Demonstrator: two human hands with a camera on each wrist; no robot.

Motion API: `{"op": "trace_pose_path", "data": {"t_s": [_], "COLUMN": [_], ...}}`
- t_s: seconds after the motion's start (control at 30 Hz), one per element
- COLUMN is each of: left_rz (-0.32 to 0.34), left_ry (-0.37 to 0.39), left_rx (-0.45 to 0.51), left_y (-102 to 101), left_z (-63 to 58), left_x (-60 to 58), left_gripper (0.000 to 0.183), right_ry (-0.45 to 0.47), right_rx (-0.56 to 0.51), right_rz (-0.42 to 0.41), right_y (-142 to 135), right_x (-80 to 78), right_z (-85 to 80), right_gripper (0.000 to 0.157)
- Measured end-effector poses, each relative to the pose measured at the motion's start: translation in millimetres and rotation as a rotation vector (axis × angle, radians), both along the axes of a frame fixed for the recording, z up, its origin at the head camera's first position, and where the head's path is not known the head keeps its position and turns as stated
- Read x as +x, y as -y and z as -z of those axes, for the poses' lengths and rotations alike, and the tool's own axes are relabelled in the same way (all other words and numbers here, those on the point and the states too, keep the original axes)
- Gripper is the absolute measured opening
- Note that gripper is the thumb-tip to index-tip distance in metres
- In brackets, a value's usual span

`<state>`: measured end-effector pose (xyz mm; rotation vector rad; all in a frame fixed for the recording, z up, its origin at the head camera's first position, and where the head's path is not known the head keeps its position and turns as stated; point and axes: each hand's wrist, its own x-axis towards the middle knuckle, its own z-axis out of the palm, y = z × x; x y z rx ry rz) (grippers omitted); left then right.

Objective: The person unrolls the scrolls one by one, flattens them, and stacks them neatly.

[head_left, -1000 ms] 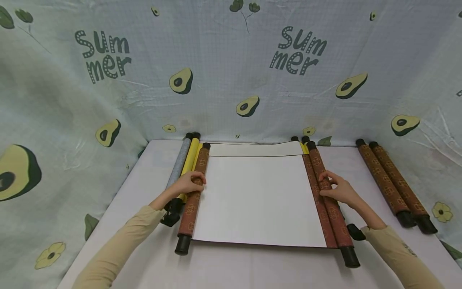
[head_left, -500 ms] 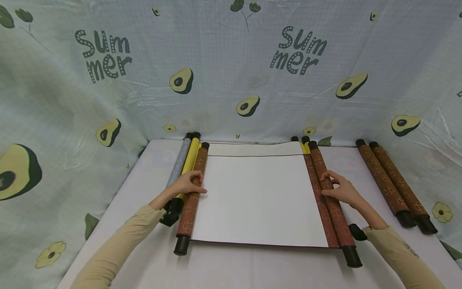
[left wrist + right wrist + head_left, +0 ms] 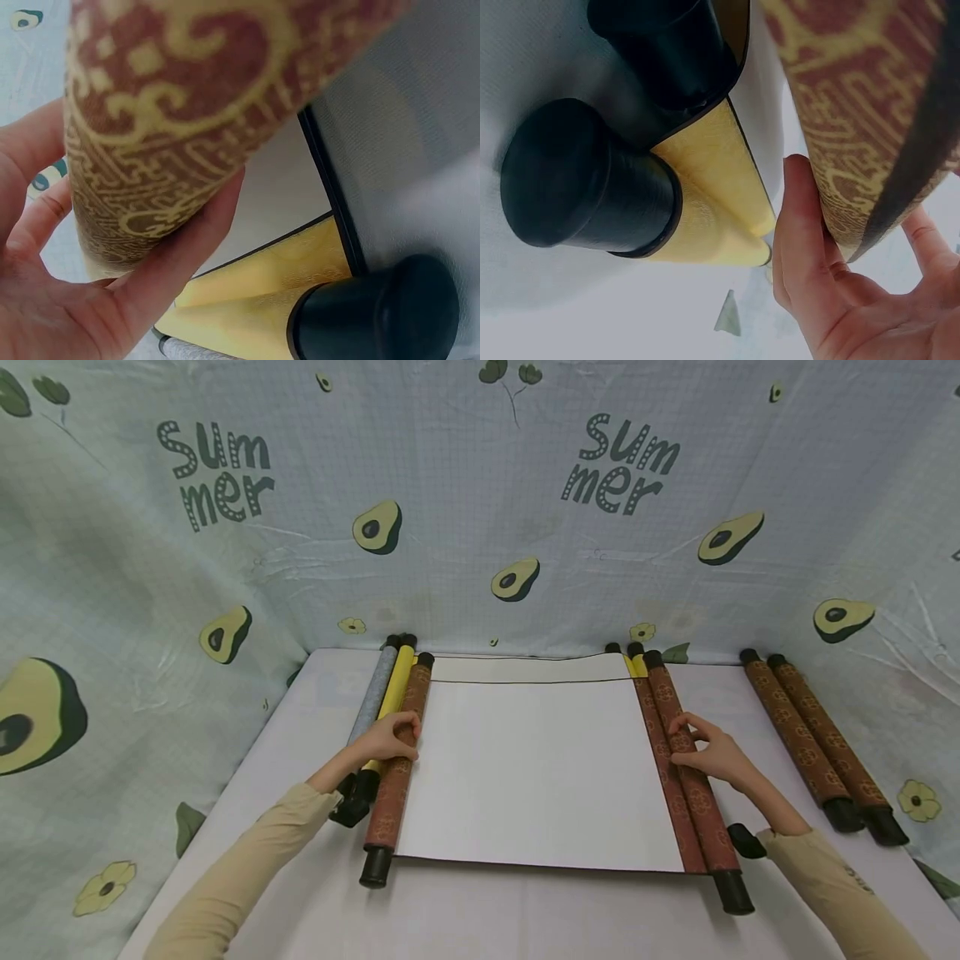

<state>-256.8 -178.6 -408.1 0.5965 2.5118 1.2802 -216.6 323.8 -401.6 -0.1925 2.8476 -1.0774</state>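
Observation:
A hanging scroll with red-brown, gold-patterned rolled ends lies partly unrolled, its white paper (image 3: 536,777) spread between them. My left hand (image 3: 386,739) grips the left roll (image 3: 387,810), thumb on the inner side and fingers over the top. On the other side my right hand (image 3: 716,756) holds the right roll (image 3: 701,818) between thumb and fingers. In the left wrist view the fingers curl round the patterned roll (image 3: 172,135). The right wrist view has the fingers under the other roll (image 3: 855,127). Black knobs cap both rolls.
Beneath lies another scroll with a yellow left roll (image 3: 396,689) and a yellow right border (image 3: 637,667). A grey roll (image 3: 373,693) sits left of it. Two brown patterned scrolls (image 3: 798,727) lie at the right. A printed avocado cloth (image 3: 450,485) hangs behind the white table (image 3: 525,918).
The left roll has shifted slightly left and the right roll slightly right, spreading the paper a little wider. My left thumb stuck out half a second ago and is back against the roll.

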Motion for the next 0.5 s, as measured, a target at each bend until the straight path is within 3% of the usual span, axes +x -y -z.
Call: {"op": "trace_pose_path", "data": {"t_s": [0.5], "left_rz": [0.008], "left_ry": [0.042], "left_rx": [-0.083], "left_y": [2.0], "left_z": [0.1], "left_x": [-0.4], "left_gripper": [0.011], "right_ry": [0.009], "right_rx": [0.013], "right_rz": [0.011], "right_y": [-3.6], "right_x": [3.1], "right_z": [-1.6], "right_gripper": [0.041]}}
